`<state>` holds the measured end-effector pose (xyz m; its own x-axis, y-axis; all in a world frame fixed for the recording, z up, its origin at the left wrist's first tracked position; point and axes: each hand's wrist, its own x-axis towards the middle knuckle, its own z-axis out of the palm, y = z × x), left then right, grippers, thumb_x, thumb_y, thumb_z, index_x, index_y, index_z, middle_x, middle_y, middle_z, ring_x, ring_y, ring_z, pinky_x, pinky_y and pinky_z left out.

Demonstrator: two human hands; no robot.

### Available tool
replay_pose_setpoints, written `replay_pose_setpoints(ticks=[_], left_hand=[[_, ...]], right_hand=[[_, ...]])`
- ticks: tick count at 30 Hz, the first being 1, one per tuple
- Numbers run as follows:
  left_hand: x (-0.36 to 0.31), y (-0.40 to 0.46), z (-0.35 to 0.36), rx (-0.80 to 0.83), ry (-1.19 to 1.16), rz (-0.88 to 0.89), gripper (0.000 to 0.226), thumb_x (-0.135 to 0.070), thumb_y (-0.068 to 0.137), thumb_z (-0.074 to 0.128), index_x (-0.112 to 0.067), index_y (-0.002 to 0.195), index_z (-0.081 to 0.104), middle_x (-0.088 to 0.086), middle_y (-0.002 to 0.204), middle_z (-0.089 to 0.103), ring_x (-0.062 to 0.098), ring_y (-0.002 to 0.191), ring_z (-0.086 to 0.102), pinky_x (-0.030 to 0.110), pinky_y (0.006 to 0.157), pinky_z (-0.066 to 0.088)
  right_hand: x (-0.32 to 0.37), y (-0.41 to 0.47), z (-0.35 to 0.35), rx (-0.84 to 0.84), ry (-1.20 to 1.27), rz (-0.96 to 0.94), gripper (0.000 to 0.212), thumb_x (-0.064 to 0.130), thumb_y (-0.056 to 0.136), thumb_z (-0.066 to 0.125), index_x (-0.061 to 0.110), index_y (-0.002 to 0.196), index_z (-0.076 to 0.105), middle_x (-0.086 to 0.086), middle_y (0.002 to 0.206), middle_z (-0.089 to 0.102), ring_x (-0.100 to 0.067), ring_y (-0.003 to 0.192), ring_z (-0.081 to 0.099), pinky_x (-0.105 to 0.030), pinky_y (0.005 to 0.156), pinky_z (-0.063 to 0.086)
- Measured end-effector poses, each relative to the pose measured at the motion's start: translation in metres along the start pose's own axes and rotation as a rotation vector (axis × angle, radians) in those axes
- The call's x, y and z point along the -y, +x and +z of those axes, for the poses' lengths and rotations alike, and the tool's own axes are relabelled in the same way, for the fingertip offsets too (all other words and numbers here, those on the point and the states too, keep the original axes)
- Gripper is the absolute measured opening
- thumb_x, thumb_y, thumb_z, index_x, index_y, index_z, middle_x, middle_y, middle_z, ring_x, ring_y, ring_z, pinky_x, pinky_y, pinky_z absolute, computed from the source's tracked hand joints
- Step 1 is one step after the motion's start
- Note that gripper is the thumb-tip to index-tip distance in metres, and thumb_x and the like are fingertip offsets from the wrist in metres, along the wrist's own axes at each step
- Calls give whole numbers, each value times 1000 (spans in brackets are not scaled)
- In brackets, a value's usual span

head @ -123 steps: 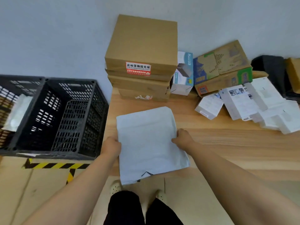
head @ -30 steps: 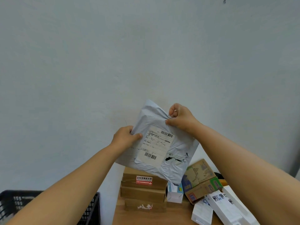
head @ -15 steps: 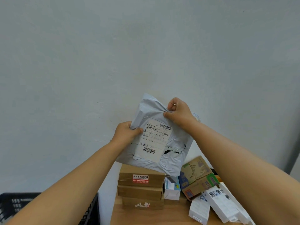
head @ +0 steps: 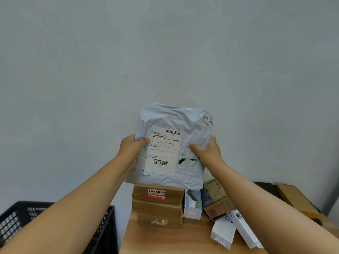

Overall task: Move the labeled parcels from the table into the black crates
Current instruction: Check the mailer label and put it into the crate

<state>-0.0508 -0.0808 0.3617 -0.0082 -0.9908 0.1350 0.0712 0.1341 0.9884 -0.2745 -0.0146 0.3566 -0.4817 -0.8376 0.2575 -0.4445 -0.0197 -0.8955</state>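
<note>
While it is held up in front of the pale wall, above the wooden table point(head: 183, 241), the grey poly mailer point(head: 180, 121) faces the camera upright with its white shipping label point(head: 163, 149) toward the viewer. Its plastic is crumpled and creased, with a dark tear just right of the label and a small tag at the top right corner. Two barcodes and rows of print show on the label, but the print is too small to read. The left hand point(head: 131, 148) grips the left edge, thumb over the front; the right hand point(head: 207, 150) clasps the right edge, slightly blurred. Fingers behind the mailer are hidden. Its lower edge covers the top of the stacked cardboard boxes point(head: 157, 206). Only a corner of the black crate point(head: 102, 233) shows, largely behind the left forearm.
</note>
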Motion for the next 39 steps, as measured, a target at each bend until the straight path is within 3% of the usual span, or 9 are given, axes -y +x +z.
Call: replay_pose_setpoints(ticks=[3,5,8,13,15,20,27,33,39], left_hand=[[3,-7,-4,-43,-30,-32,5,-9,85,66,-11,81,64,10,85,71,28,79,67,37,76,56],[6,-12,-13,-72,-30,-51,1,-10,86,66,-11,86,65,10,89,71,27,79,68,35,73,56],[12,-22,-33,-126,-4,-59,8,-10,87,66,-8,94,64,9,88,70,24,75,66,33,63,55],[21,-35,-88,-191,21,-88,7,-9,87,65,-10,94,63,11,97,70,29,90,67,45,78,57],[21,-38,-112,-218,7,-94,6,-6,88,63,-11,90,62,10,96,69,29,89,67,42,72,57],[19,-50,-185,-311,-36,-98,8,-1,88,62,-9,88,60,6,86,66,18,72,64,26,50,53],[19,-72,-329,-458,-5,-87,18,-6,80,73,-10,78,55,6,81,61,19,66,59,27,54,48],[31,-80,-475,-565,61,-102,18,-13,79,75,-11,82,57,10,87,61,25,77,59,38,73,52],[49,-80,-581,-644,102,-156,26,-14,86,66,-5,109,58,13,105,62,30,95,60,41,86,49]], right_hand=[[-6,0,12,-5,56,-34,20,28,86,66,14,95,55,1,92,61,-22,91,60,-31,75,48],[-8,3,22,-2,48,-45,14,25,87,63,12,84,58,4,79,60,-23,85,62,-30,69,47],[-7,5,41,42,30,-68,13,24,87,63,12,82,61,2,77,62,-22,80,62,-32,69,48],[7,-9,79,107,67,-72,26,24,87,64,9,69,54,0,64,54,-17,61,52,-27,55,38],[15,-19,97,123,90,-63,33,24,86,66,10,63,48,-2,60,50,-18,58,48,-28,57,36],[43,-52,151,196,117,-82,17,24,84,69,10,75,64,-5,76,68,-26,74,66,-38,69,53],[98,-123,266,240,124,-109,30,27,83,68,-3,81,64,-16,77,69,-35,74,65,-45,65,53],[148,-193,384,270,95,-155,36,22,85,66,17,56,47,3,55,49,-13,52,44,-26,47,29],[183,-239,478,318,91,-160,36,19,86,64,18,55,44,4,54,46,-12,50,40,-24,45,27]])
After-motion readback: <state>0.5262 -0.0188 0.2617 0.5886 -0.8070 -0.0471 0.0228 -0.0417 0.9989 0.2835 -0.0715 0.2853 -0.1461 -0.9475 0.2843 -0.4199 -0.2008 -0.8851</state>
